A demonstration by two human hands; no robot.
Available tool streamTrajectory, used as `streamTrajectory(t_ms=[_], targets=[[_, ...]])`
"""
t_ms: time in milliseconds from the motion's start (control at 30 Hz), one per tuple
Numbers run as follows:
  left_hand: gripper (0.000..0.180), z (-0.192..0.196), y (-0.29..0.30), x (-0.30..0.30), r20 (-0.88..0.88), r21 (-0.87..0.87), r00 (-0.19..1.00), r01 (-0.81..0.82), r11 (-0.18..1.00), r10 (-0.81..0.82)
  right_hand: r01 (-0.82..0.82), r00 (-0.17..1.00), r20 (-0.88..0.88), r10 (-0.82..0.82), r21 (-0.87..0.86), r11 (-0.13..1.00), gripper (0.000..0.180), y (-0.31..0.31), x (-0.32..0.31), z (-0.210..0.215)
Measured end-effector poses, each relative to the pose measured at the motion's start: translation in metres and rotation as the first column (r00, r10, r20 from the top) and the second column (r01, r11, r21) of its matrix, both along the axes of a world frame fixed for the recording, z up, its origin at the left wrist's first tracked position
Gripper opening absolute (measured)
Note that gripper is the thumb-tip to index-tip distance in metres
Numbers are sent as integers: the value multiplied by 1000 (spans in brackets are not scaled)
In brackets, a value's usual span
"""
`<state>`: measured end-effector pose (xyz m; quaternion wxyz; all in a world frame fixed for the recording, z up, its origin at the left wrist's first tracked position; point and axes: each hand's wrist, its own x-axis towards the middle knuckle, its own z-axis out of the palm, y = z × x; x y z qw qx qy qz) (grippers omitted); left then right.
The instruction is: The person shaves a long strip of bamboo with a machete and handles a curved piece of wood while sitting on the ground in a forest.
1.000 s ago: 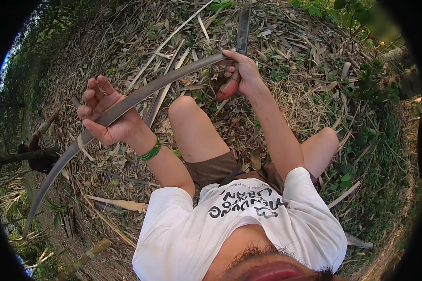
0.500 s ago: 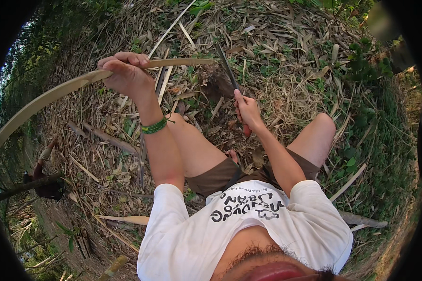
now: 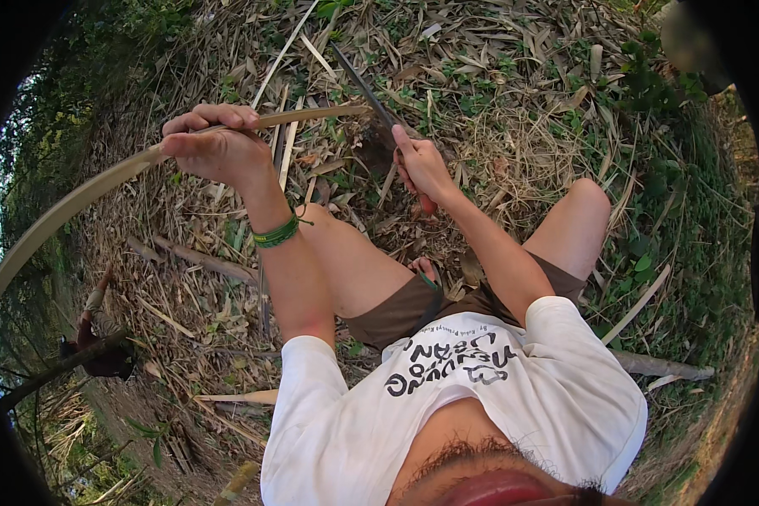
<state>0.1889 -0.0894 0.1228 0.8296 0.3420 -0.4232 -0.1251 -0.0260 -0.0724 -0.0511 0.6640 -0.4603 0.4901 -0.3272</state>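
A long pale strip of split bamboo (image 3: 63,209) arcs from the left rim of the view to the middle. My left hand (image 3: 228,153) is closed around it, not far from its right end. In my right hand (image 3: 425,169) is a machete, its fingers wrapped round the reddish handle. The dark blade (image 3: 363,87) slants up and to the left, right by the strip's free end; whether the two touch I cannot tell. Below that end sits a dark brown stump (image 3: 375,145), partly hidden.
Dry leaves and shavings (image 3: 514,160) cover the ground around my bent knees. Narrow bamboo strips (image 3: 291,143) lie beyond my left arm. A branch (image 3: 207,260) lies to the left, and a log (image 3: 662,366) to the right. Another person (image 3: 101,350) shows at the far left.
My right hand has moved left with the machete, bringing the blade to the bamboo strip's end. My left hand has shifted slightly left and lower, still gripping the strip.
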Motion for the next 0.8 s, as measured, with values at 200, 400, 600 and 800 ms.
streamTrajectory(t_ms=[200, 400, 600, 800], targets=[[65, -2, 0, 3, 2, -23, 999, -52, 998, 52, 93, 993, 96, -73, -226, 970, 69, -19, 21, 29], [67, 1, -6, -1, -46, 29, 994, -99, 995, 100, 27, 961, -277, -23, 10, 1000, 72, -28, 4, -60], [70, -8, 12, 26, -65, -73, 998, 12, 997, -16, 66, 982, 186, -41, -133, 989, 71, -30, 18, 26], [72, -9, 4, 9, -115, -71, 993, 31, 997, -39, 41, 988, -147, -39, 13, 999, 71, -30, 11, -60]])
